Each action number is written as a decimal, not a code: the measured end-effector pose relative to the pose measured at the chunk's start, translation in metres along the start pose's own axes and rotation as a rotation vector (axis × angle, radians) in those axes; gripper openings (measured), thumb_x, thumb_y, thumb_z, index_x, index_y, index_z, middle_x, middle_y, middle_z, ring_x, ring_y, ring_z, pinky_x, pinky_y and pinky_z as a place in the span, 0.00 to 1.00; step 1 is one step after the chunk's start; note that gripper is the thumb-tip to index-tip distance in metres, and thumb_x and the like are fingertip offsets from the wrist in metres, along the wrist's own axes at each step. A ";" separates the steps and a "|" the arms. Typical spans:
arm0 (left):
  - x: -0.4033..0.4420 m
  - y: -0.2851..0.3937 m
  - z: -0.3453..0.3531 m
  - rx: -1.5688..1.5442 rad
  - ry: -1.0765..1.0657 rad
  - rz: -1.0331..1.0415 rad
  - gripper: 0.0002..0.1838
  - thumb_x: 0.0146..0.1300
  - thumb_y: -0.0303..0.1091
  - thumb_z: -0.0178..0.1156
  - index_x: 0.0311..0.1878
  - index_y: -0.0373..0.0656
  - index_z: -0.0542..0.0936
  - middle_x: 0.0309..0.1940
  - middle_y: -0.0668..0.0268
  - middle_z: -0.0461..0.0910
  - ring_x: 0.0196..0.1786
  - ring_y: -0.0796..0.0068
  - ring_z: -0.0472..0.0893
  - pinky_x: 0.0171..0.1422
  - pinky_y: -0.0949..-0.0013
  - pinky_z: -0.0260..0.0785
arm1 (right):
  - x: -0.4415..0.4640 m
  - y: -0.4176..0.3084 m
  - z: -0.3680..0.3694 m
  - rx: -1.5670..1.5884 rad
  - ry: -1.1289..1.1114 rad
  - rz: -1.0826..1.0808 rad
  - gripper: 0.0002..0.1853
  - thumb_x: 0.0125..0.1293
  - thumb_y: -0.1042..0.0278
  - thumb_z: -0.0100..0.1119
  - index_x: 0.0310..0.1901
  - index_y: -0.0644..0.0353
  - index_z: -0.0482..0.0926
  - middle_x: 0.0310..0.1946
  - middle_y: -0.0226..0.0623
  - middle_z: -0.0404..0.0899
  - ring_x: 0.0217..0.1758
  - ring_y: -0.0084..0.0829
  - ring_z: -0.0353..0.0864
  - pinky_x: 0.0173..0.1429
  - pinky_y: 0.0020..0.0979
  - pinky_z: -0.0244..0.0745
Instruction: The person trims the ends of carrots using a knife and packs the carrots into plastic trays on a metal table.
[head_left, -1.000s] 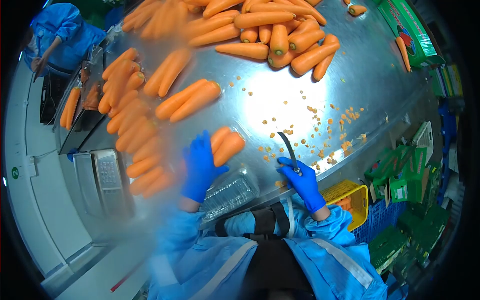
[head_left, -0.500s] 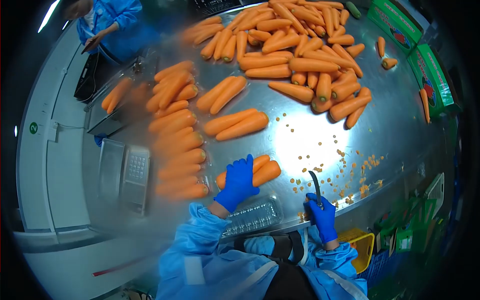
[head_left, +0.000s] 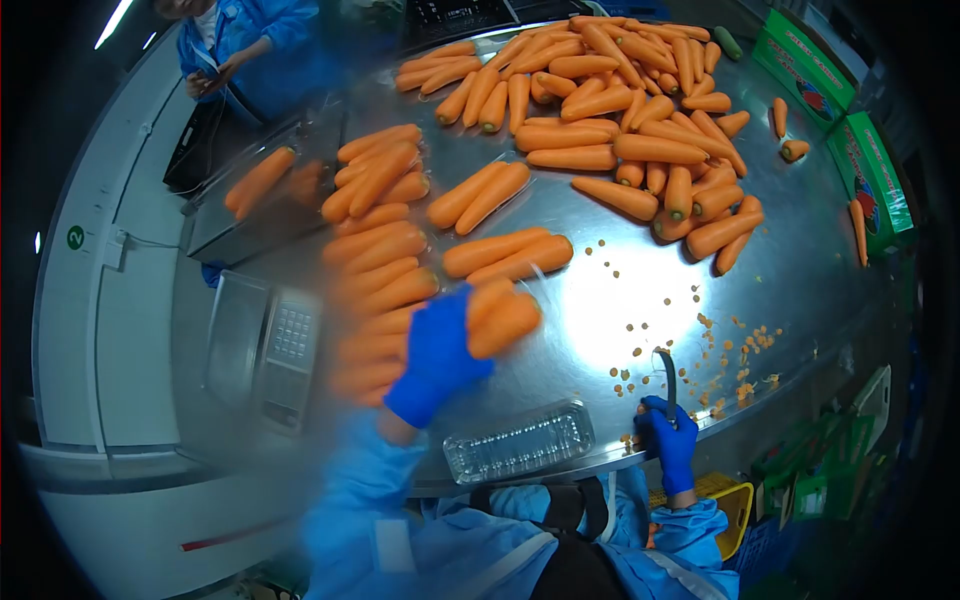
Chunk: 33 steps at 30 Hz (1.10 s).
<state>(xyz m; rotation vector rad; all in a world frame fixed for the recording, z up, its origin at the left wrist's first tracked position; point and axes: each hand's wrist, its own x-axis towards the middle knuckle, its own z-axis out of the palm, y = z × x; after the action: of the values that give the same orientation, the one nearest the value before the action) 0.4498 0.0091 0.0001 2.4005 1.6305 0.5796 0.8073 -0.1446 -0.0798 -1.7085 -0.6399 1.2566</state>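
Observation:
My left hand (head_left: pixel 440 350), in a blue glove, is wrapped round a bunch of carrots (head_left: pixel 505 320) lifted above the steel table; motion blurs it, and I cannot tell whether a tray is under them. My right hand (head_left: pixel 670 440), gloved too, grips a small knife (head_left: pixel 670 380) with a dark curved blade near the table's front edge. Between the hands lies a clear plastic tray (head_left: pixel 520 442) with nothing in it. Just beyond the held carrots rests a packed group of carrots (head_left: pixel 510 255), and another tray of carrots (head_left: pixel 478 197) sits behind it.
A big heap of loose carrots (head_left: pixel 640 110) covers the table's far side. Rows of carrots (head_left: pixel 375 260) stand at left, near a weighing scale (head_left: pixel 290 340). Cut carrot ends (head_left: pixel 740 345) litter the right. Green boxes (head_left: pixel 870 180) line the right edge. A person in blue (head_left: pixel 255 50) stands far left.
My left hand has raised the carrots from the table and moved them up, away from the plastic tray. My right hand keeps the knife in about the same place. The view has shifted slightly.

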 end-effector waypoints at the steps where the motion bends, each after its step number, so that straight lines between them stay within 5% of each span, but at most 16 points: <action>1: 0.010 0.002 -0.032 -0.019 -0.023 -0.105 0.40 0.48 0.42 0.72 0.66 0.43 0.70 0.42 0.58 0.79 0.48 0.60 0.81 0.48 0.56 0.72 | 0.003 0.009 -0.004 -0.001 0.002 -0.030 0.13 0.61 0.77 0.63 0.48 0.67 0.84 0.38 0.39 0.86 0.37 0.25 0.85 0.44 0.25 0.80; 5: 0.017 -0.112 -0.041 -0.121 0.064 -0.371 0.54 0.33 0.45 0.79 0.68 0.38 0.67 0.56 0.48 0.77 0.59 0.46 0.76 0.65 0.51 0.68 | 0.001 0.004 0.000 0.077 0.012 0.010 0.13 0.61 0.77 0.63 0.48 0.68 0.84 0.37 0.40 0.86 0.35 0.26 0.85 0.43 0.25 0.81; 10: 0.028 -0.195 -0.042 0.200 0.097 -0.273 0.55 0.33 0.46 0.77 0.70 0.38 0.66 0.56 0.48 0.77 0.59 0.46 0.76 0.64 0.51 0.69 | 0.000 0.001 0.003 0.033 0.031 0.014 0.12 0.62 0.77 0.62 0.47 0.69 0.84 0.36 0.40 0.86 0.35 0.26 0.85 0.43 0.25 0.80; 14: 0.032 -0.238 -0.022 0.121 -0.028 -0.376 0.56 0.34 0.48 0.76 0.71 0.40 0.65 0.59 0.49 0.75 0.62 0.47 0.74 0.68 0.52 0.66 | 0.003 0.008 0.000 -0.019 0.031 -0.004 0.12 0.63 0.77 0.61 0.48 0.69 0.84 0.36 0.40 0.86 0.36 0.26 0.85 0.45 0.26 0.80; 18: 0.029 -0.254 -0.007 0.030 -0.022 -0.342 0.56 0.36 0.49 0.76 0.72 0.41 0.65 0.63 0.50 0.72 0.66 0.47 0.71 0.72 0.51 0.60 | 0.005 0.008 0.000 -0.118 0.038 -0.034 0.12 0.63 0.76 0.60 0.48 0.69 0.84 0.38 0.39 0.87 0.39 0.27 0.85 0.48 0.28 0.80; 22: 0.026 -0.240 -0.020 0.331 -0.014 -0.142 0.45 0.52 0.48 0.75 0.71 0.42 0.66 0.66 0.58 0.69 0.66 0.62 0.71 0.69 0.57 0.67 | 0.009 0.019 -0.006 -0.197 0.027 -0.076 0.12 0.64 0.76 0.60 0.47 0.69 0.84 0.41 0.40 0.87 0.42 0.30 0.86 0.52 0.29 0.79; 25: 0.031 -0.226 -0.028 0.293 -0.049 -0.199 0.44 0.54 0.48 0.74 0.71 0.42 0.66 0.67 0.58 0.68 0.68 0.59 0.69 0.69 0.55 0.66 | 0.010 0.023 -0.011 -0.155 -0.006 -0.043 0.12 0.63 0.76 0.61 0.48 0.68 0.85 0.43 0.40 0.87 0.45 0.28 0.85 0.55 0.29 0.78; 28: 0.039 -0.224 -0.029 -0.073 0.009 -0.368 0.47 0.47 0.52 0.76 0.68 0.40 0.70 0.61 0.51 0.75 0.64 0.51 0.75 0.69 0.54 0.66 | 0.012 0.026 -0.013 -0.118 -0.010 -0.021 0.12 0.64 0.76 0.61 0.48 0.67 0.85 0.43 0.39 0.87 0.46 0.27 0.84 0.56 0.29 0.77; 33: 0.063 -0.240 -0.027 -0.296 0.313 -0.371 0.32 0.55 0.41 0.74 0.61 0.38 0.77 0.55 0.55 0.81 0.57 0.62 0.80 0.64 0.62 0.72 | 0.010 0.022 -0.009 -0.194 0.015 -0.071 0.11 0.64 0.77 0.61 0.47 0.67 0.85 0.43 0.39 0.87 0.45 0.26 0.84 0.54 0.29 0.77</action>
<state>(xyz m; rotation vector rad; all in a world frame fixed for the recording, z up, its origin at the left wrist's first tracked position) 0.2547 0.1570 -0.0485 1.8075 1.8898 1.0749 0.8176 -0.1498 -0.1032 -1.8344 -0.8294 1.1616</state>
